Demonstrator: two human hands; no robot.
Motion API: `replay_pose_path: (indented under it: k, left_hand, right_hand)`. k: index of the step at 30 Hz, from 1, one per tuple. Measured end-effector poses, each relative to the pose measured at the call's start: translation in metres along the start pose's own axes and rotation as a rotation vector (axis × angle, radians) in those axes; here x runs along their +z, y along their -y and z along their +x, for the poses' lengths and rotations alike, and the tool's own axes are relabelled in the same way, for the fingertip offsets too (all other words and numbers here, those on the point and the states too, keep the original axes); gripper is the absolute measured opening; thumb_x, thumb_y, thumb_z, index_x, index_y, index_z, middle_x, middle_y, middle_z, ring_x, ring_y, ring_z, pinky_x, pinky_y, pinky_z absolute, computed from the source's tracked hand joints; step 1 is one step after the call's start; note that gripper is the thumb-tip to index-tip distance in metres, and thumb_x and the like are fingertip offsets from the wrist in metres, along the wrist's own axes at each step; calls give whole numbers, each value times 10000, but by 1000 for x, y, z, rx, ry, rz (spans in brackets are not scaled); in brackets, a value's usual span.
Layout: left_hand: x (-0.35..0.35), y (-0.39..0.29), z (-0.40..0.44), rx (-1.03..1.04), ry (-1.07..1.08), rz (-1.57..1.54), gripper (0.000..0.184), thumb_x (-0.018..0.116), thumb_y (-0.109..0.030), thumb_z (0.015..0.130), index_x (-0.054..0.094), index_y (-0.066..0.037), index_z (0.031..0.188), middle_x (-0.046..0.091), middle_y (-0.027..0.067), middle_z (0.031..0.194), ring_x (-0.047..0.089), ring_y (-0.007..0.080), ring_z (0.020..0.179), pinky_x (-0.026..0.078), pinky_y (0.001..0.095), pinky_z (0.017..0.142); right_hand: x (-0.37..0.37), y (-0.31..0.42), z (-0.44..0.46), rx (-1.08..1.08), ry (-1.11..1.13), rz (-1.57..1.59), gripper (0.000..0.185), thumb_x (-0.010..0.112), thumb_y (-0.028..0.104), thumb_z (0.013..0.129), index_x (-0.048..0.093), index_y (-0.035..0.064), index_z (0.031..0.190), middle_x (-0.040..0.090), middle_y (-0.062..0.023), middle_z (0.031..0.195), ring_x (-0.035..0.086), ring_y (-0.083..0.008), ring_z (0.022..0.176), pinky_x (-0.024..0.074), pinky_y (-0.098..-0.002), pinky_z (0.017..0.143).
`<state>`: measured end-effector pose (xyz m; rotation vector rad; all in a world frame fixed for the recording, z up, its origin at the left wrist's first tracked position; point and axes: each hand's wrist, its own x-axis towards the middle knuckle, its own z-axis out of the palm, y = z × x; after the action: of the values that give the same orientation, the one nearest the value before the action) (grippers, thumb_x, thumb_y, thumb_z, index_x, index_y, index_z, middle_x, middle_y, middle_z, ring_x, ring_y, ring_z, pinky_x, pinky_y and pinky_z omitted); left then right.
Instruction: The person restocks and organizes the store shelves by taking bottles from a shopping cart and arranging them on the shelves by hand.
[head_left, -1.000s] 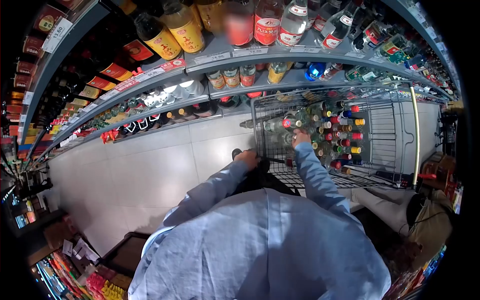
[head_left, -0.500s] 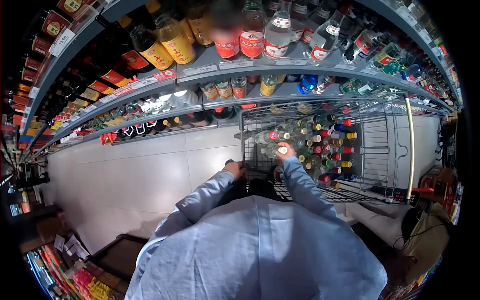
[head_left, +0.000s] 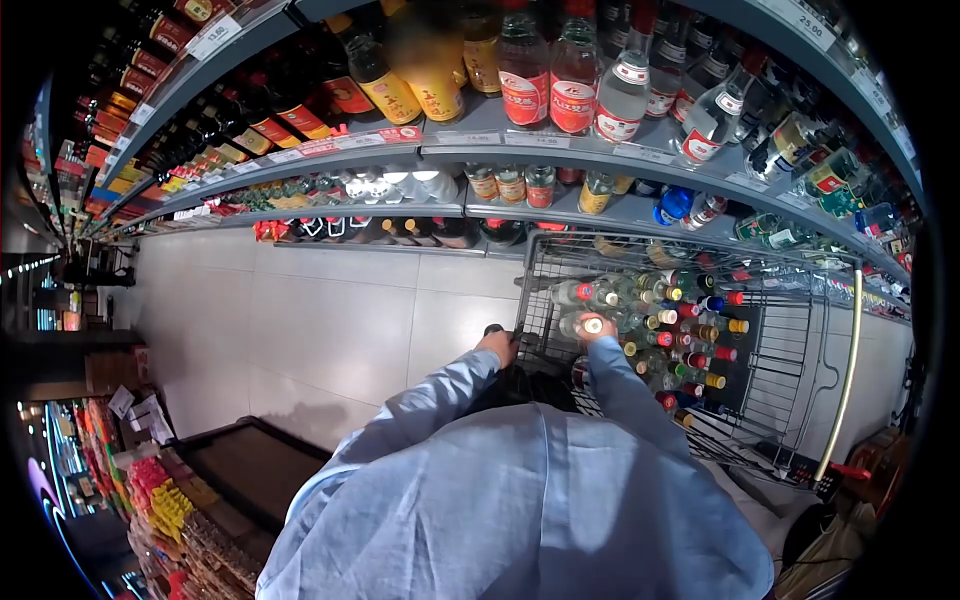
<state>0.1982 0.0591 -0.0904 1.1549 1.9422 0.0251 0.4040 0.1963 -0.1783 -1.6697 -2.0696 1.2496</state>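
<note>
My right hand (head_left: 603, 329) is closed around a clear glass bottle (head_left: 572, 326) with a pale cap. The bottle lies tilted over the left end of the wire shopping cart (head_left: 790, 350), beside other bottles. My left hand (head_left: 497, 346) is closed at the cart's left end, on a dark bar whose rounded tip shows above the fingers. Inside the cart, several capped bottles (head_left: 690, 340) stand packed together, with red, yellow, white, green and blue caps. My right forearm hides part of the cart's near side.
Shelves of bottles run along the far side; a price-tag edge (head_left: 560, 145) overhangs the cart. Pale floor tiles (head_left: 330, 310) lie left of the cart. A dark low platform (head_left: 250, 465) and packaged goods (head_left: 165, 500) stand at lower left. Another person's clothing (head_left: 835, 550) shows at lower right.
The view has shifted, so the cart, shelves and both hands appear further right and slightly lower. My right hand keeps its hold on the bottle; my left hand stays at the cart's end.
</note>
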Motion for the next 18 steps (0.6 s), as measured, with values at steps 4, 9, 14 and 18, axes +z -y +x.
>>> replay_pose_path:
  k: [4, 9, 14, 18]
  left_hand:
    - [4, 0, 3, -24, -37, -6, 306, 490, -298, 819, 630, -40, 905, 614, 200, 919, 583, 354, 889, 460, 419, 801]
    - [3, 0, 20, -62, 45, 25, 331, 509, -319, 824, 634, -28, 922, 617, 195, 931, 583, 344, 909, 462, 398, 798]
    - [5, 2, 32, -43, 35, 109, 341, 493, -329, 830, 643, -41, 932, 622, 183, 938, 589, 334, 915, 464, 402, 800]
    - [-45, -49, 2, 76, -70, 203, 425, 436, -409, 859, 617, -46, 987, 627, 179, 917, 589, 351, 904, 466, 435, 788]
  right_hand:
    - [-6, 10, -11, -125, -57, 376, 175, 749, 164, 672, 612, 87, 749, 658, -42, 803, 609, -114, 734, 489, -269, 679]
    - [-46, 39, -12, -124, -103, 531, 150, 701, 115, 743, 568, 44, 740, 617, -30, 721, 576, -94, 651, 466, -238, 603]
    - [-98, 102, -18, -88, -239, 853, 173, 667, 124, 772, 521, 42, 728, 588, -39, 652, 571, -118, 558, 435, -245, 531]
    - [-146, 146, -37, -191, -180, 1014, 162, 636, 133, 795, 513, 35, 758, 550, -53, 640, 547, -137, 556, 443, -270, 558]
